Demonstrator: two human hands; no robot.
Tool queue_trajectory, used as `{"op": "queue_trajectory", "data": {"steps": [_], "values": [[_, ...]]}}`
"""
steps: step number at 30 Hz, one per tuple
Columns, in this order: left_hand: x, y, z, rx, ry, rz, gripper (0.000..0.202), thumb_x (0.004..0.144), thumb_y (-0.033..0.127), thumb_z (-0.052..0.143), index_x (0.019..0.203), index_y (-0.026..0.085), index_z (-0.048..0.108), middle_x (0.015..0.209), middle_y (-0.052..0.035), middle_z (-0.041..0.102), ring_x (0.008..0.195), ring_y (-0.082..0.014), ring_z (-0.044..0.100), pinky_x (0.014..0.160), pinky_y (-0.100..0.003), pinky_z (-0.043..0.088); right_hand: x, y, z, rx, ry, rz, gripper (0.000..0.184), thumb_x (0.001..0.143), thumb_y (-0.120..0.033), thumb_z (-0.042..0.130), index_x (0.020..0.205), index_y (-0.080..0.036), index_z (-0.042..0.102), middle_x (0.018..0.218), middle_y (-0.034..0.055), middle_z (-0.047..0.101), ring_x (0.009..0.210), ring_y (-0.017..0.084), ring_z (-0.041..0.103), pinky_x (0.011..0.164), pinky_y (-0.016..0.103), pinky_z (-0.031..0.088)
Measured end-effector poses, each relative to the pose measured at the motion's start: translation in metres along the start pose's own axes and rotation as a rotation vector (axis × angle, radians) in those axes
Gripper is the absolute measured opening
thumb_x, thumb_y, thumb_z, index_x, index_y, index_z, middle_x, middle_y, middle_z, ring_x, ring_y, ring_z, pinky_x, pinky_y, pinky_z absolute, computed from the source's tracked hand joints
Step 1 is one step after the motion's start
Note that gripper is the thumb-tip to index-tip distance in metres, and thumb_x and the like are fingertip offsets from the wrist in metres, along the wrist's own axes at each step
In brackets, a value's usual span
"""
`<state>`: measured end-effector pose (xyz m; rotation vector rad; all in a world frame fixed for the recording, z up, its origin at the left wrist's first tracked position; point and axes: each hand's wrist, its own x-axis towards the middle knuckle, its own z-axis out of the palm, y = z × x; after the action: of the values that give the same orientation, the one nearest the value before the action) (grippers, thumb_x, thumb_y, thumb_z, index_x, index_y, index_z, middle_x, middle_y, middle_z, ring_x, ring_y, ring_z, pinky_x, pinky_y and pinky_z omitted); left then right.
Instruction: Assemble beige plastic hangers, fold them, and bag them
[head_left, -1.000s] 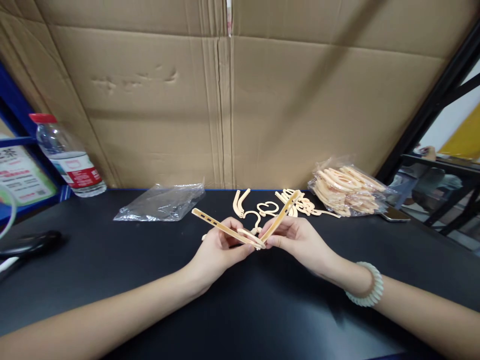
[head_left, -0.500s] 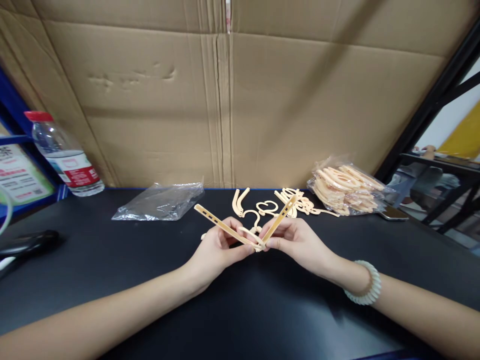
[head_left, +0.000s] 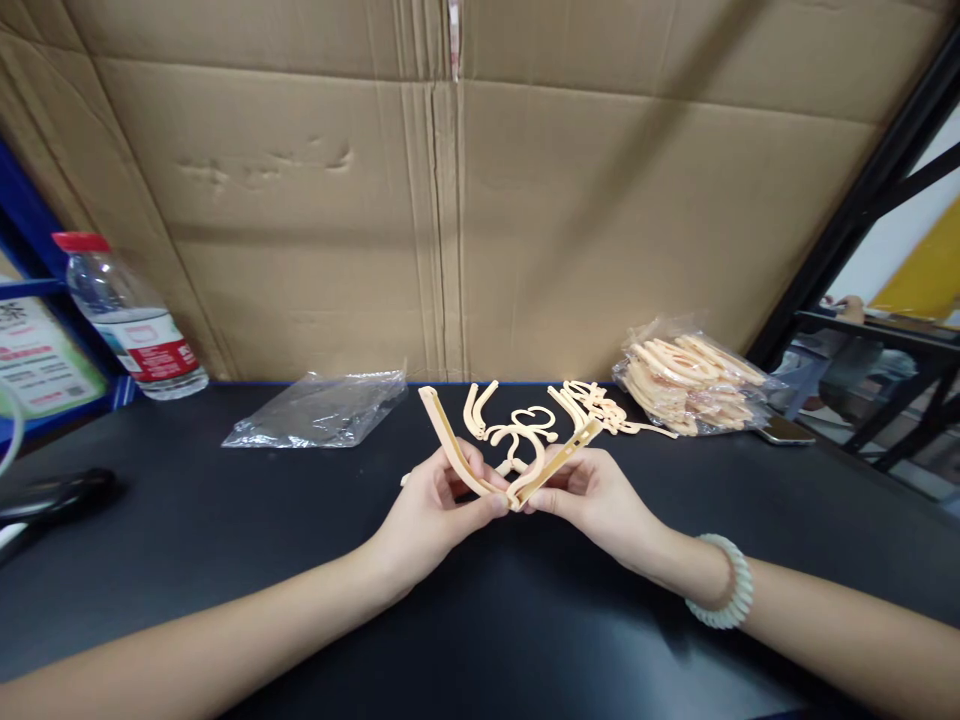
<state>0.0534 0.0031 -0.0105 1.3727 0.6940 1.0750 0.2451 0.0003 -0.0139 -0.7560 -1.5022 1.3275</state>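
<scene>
My left hand (head_left: 435, 500) pinches one cream plastic hanger arm (head_left: 450, 445), which rises up and to the left. Another cream hanger arm (head_left: 559, 462) sits in the closed fingers of my right hand (head_left: 592, 493) and points up to the right. The two arms meet in a V at my fingertips above the black table (head_left: 225, 560). A cream hook piece (head_left: 517, 432) lies on the table just behind my hands. My right wrist wears a pale beaded bracelet (head_left: 731, 595).
Loose cream hanger parts (head_left: 592, 405) lie behind my right hand, with a full clear bag of them (head_left: 694, 385) further right. An empty clear bag (head_left: 322, 412) lies left of centre. A water bottle (head_left: 131, 320) stands far left, before a cardboard wall (head_left: 450, 200).
The left arm piece has swung up from nearly flat to steeply raised, and the right piece has dropped lower. Both hands stay together at the joint.
</scene>
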Motion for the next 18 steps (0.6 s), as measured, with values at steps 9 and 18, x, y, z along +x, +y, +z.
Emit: {"op": "queue_trajectory", "data": {"steps": [9, 18], "values": [[-0.002, 0.001, 0.003, -0.001, 0.01, 0.062, 0.031, 0.074, 0.021, 0.077, 0.079, 0.02, 0.047, 0.077, 0.0027, 0.069, 0.075, -0.0137, 0.069, 0.077, -0.03, 0.055, -0.005, -0.004, 0.007, -0.011, 0.069, 0.017, 0.022, 0.07, -0.032, 0.082, 0.077, -0.017, 0.067, 0.075, 0.003, 0.07, 0.069, 0.017, 0.067, 0.071, 0.031, 0.056], [0.0, 0.002, 0.003, 0.009, 0.088, 0.008, 0.032, 0.072, 0.022, 0.079, 0.078, 0.019, 0.047, 0.078, 0.0017, 0.071, 0.075, -0.014, 0.069, 0.076, -0.029, 0.053, -0.003, 0.001, 0.012, 0.016, 0.11, 0.013, 0.024, 0.073, -0.032, 0.079, 0.079, -0.017, 0.062, 0.08, 0.0034, 0.068, 0.072, 0.016, 0.064, 0.069, 0.029, 0.054]]}}
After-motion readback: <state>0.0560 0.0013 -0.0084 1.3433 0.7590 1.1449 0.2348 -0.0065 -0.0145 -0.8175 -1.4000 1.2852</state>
